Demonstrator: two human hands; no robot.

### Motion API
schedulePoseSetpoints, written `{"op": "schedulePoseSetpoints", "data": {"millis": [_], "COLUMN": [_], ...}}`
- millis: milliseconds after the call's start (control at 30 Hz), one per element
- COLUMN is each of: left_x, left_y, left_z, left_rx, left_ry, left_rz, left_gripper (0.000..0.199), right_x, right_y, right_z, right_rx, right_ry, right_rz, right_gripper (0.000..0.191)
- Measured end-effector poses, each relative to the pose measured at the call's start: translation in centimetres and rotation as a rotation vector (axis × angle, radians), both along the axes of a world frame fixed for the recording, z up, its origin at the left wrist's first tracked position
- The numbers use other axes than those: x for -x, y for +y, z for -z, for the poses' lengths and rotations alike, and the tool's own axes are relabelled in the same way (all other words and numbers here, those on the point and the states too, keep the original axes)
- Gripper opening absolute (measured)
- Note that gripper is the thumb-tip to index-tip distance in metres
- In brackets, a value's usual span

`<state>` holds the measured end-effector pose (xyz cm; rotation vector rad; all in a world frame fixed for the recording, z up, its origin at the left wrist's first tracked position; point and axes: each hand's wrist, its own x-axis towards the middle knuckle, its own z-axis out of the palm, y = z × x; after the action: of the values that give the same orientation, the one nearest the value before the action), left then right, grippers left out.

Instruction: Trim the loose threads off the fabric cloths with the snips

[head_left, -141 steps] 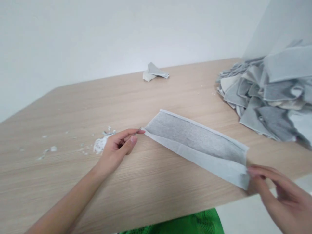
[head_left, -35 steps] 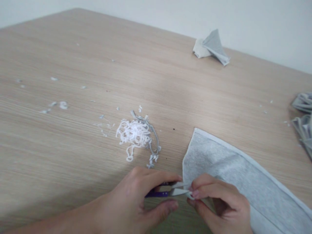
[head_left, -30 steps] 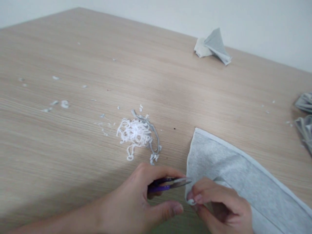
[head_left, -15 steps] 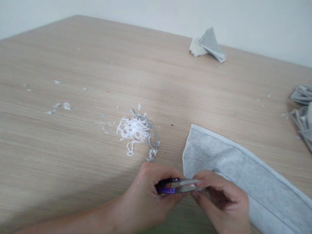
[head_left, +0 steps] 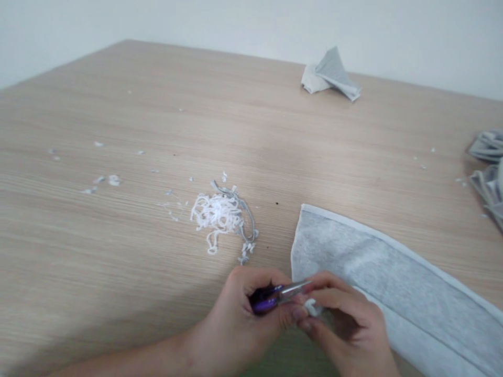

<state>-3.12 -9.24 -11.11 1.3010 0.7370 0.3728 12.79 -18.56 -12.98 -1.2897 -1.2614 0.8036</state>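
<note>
My left hand (head_left: 251,314) is wrapped round purple-handled snips (head_left: 269,302), whose metal blades point right and now lie close together. Its thumb tip meets the fingers of my right hand (head_left: 349,324). Between the right thumb and fingers is a small pale bit of fabric or thread (head_left: 313,308), pinched just below the blades. Grey cloth with a white edge (head_left: 377,267) lies on the table behind and to the right of the right hand, which hides part of it. Beyond the left hand sits a tangle of white thread (head_left: 218,212) with a grey strip curled at its right side.
Small white scraps (head_left: 113,180) are scattered on the left of the wooden table (head_left: 137,115). Folded grey and cream cloth pieces (head_left: 336,70) rest near the far edge. More bunched grey fabric (head_left: 489,183) is at the right edge of view.
The snips' blades have closed and tilted upward. The pale bit between my right fingers shows more plainly, and that hand has shifted slightly left. The whole view has shifted a little.
</note>
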Motion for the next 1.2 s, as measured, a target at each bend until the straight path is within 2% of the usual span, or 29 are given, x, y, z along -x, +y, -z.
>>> {"op": "schedulePoseSetpoints", "data": {"millis": [133, 200, 333, 533, 667, 767, 833, 900, 1067, 1200], "left_x": [-0.1, -0.1, -0.2, -0.2, -0.1, 0.0, 0.1, 0.4, 1.6, 1.9], "left_y": [-0.2, -0.2, -0.1, -0.2, -0.1, 0.0, 0.2, 0.4, 1.6, 2.7], "left_z": [0.5, 0.6, 0.3, 0.3, 0.3, 0.2, 0.0, -0.3, -1.3, -1.9], "left_rx": [0.162, 0.197, 0.225, 0.215, 0.181, 0.104, -0.003, -0.137, -0.42, -0.527], "left_ry": [-0.087, -0.085, -0.066, -0.049, -0.03, -0.026, 0.008, 0.053, 0.074, 0.086], "left_rz": [-0.042, -0.068, -0.107, -0.091, -0.102, -0.109, -0.098, -0.04, 0.157, 0.22], "left_gripper": [0.025, 0.031, 0.03, 0.025, 0.021, 0.015, 0.013, 0.014, 0.035, 0.031], "right_x": [0.8, 1.0, 1.2, 1.3, 1.2, 1.0, 0.9, 0.8, 0.5, 0.3], "right_y": [0.0, 0.0, -0.3, -0.6, -0.2, 0.0, 0.1, 0.0, -0.1, -0.2], "right_z": [0.3, 0.4, 0.3, 0.5, 0.3, 0.1, 0.0, -0.1, -0.2, -0.3], "right_rx": [-0.036, -0.056, -0.025, 0.136, 0.183, 0.228, 0.248, 0.247, 0.231, 0.222], "right_ry": [-0.059, -0.046, 0.093, 0.153, 0.337, 0.417, 0.444, 0.457, 0.423, 0.424], "right_rz": [0.15, 0.153, 0.101, 0.163, 0.168, 0.158, 0.144, 0.141, 0.137, 0.096], "right_gripper": [0.022, 0.026, 0.034, 0.017, 0.013, 0.008, 0.006, 0.006, 0.008, 0.007]}}
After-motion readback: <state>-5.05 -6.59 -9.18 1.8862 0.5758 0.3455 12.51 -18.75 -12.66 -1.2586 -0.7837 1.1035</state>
